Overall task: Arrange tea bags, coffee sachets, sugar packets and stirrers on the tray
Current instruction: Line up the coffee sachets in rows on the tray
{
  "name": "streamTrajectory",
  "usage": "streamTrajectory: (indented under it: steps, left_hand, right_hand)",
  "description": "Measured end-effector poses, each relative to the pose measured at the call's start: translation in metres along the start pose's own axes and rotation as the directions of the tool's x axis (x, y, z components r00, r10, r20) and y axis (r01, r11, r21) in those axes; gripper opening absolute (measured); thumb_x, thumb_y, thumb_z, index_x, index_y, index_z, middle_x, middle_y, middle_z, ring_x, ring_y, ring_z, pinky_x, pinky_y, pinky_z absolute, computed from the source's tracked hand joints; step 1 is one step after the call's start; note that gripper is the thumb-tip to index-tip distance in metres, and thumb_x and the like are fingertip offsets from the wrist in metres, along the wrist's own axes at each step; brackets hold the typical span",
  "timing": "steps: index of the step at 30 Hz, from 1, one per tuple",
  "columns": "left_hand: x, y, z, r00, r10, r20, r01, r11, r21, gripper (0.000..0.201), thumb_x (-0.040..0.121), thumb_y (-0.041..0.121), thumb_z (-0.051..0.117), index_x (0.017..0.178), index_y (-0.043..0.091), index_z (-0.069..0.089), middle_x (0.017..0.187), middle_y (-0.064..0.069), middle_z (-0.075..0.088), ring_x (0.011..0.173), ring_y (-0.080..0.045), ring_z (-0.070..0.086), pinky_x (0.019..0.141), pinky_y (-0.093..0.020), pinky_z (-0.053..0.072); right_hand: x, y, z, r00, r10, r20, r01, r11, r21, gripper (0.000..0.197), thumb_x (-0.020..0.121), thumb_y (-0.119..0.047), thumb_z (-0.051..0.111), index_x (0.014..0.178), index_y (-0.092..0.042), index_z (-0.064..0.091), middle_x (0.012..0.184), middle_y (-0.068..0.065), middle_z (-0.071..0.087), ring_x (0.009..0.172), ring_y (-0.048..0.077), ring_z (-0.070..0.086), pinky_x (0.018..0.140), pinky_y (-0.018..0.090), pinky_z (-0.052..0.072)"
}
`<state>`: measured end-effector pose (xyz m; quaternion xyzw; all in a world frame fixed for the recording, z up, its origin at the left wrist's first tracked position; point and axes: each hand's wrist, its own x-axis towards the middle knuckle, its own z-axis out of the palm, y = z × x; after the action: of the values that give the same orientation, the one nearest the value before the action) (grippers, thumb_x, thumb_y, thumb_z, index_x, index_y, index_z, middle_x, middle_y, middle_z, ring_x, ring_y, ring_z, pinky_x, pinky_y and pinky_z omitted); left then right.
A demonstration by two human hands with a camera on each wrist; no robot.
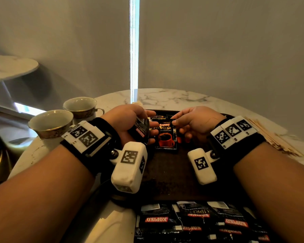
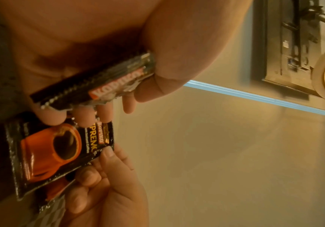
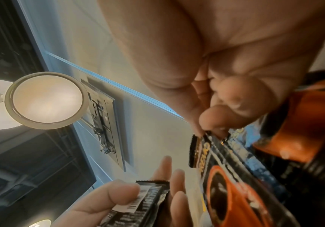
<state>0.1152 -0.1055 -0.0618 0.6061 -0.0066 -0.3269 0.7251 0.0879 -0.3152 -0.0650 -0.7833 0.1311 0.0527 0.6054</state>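
My right hand pinches the top corner of a black coffee sachet printed with a red cup, held over the far part of the dark tray. The same sachet shows in the left wrist view, and in the right wrist view the sachet hangs from my thumb and forefinger. My left hand grips a small stack of black sachets just left of it, back side up, with the thumb on top; that stack lies between thumb and fingers. More sachets lie on the tray behind.
Two gold-rimmed cups stand at the left of the marble table. A bundle of wooden stirrers lies at the right. A pile of black sachets sits at the near edge, in front of the tray.
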Motion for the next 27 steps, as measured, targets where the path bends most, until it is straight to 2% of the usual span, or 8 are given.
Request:
streamTrajectory:
  steps: [3,7,11,16,20,24,27]
  left_hand:
    - [0.0009,-0.0017,0.0009,1.0,-0.01,0.008,0.009,1.0,0.02,0.035,0.096,0.009,0.037,0.123,0.011,0.059,0.111,-0.017,0.062,0.089,-0.031,0.063,0.082,-0.048,0.053]
    - [0.0022,-0.0036,0.0029,1.0,-0.023,0.015,0.022,0.999,0.036,0.031,0.097,0.008,0.035,0.118,0.009,0.058,0.101,-0.018,0.065,0.081,-0.03,0.063,0.078,-0.045,0.051]
    - [0.0035,-0.0056,0.0038,0.999,-0.034,0.018,0.033,0.998,0.054,0.031,0.096,0.008,0.035,0.12,0.009,0.056,0.111,-0.02,0.062,0.086,-0.031,0.062,0.077,-0.043,0.05]
    - [0.0039,-0.0053,0.003,0.999,-0.03,0.014,0.03,0.998,0.049,0.029,0.097,0.009,0.036,0.117,0.009,0.057,0.103,-0.018,0.066,0.088,-0.031,0.063,0.078,-0.043,0.049]
    - [0.0034,-0.006,0.0039,1.0,-0.023,0.005,0.022,0.998,0.055,0.032,0.096,0.009,0.036,0.119,0.009,0.058,0.11,-0.019,0.062,0.096,-0.034,0.06,0.078,-0.043,0.049]
    - [0.0025,-0.0057,0.0043,1.0,-0.012,-0.02,0.013,0.999,0.05,0.03,0.097,0.009,0.037,0.116,0.009,0.06,0.104,-0.017,0.063,0.085,-0.03,0.062,0.078,-0.042,0.05]
    - [0.0019,-0.0055,0.0043,1.0,-0.006,-0.029,0.007,0.999,0.054,0.029,0.098,0.009,0.037,0.115,0.009,0.06,0.1,-0.017,0.064,0.084,-0.03,0.061,0.079,-0.042,0.05]
  right_hand:
    - [-0.0003,0.001,0.0006,1.0,0.004,0.008,-0.003,1.0,-0.015,0.01,0.089,0.003,0.064,0.093,-0.006,0.065,0.054,0.007,0.06,0.042,0.016,0.051,0.039,0.024,0.038]
    - [-0.0004,0.0006,0.0008,1.0,0.008,0.018,-0.008,1.0,-0.017,0.01,0.089,0.003,0.063,0.093,-0.006,0.064,0.057,0.009,0.06,0.044,0.018,0.053,0.04,0.025,0.038]
    - [-0.001,-0.0008,0.0005,1.0,0.018,0.018,-0.017,0.999,-0.038,0.011,0.09,0.003,0.063,0.096,-0.005,0.065,0.059,0.009,0.061,0.044,0.016,0.054,0.039,0.025,0.04]
    - [-0.0017,-0.0016,0.0006,1.0,0.015,0.02,-0.014,0.998,-0.058,0.013,0.09,0.005,0.062,0.1,-0.004,0.065,0.062,0.011,0.062,0.049,0.019,0.057,0.042,0.027,0.046]
    - [-0.0013,-0.0039,-0.0007,0.999,0.029,0.031,-0.028,0.999,-0.036,0.017,0.089,0.007,0.063,0.102,-0.004,0.065,0.071,0.011,0.068,0.06,0.018,0.068,0.052,0.028,0.057]
    - [-0.0022,-0.0053,-0.0001,0.998,0.05,0.035,-0.05,0.999,-0.007,0.019,0.089,0.009,0.063,0.103,-0.004,0.065,0.078,0.015,0.07,0.066,0.021,0.072,0.055,0.028,0.06]
    - [-0.0016,-0.0055,-0.0002,0.998,0.049,0.031,-0.049,0.999,-0.01,0.019,0.088,0.009,0.065,0.103,-0.003,0.065,0.081,0.016,0.071,0.07,0.023,0.073,0.059,0.03,0.061]
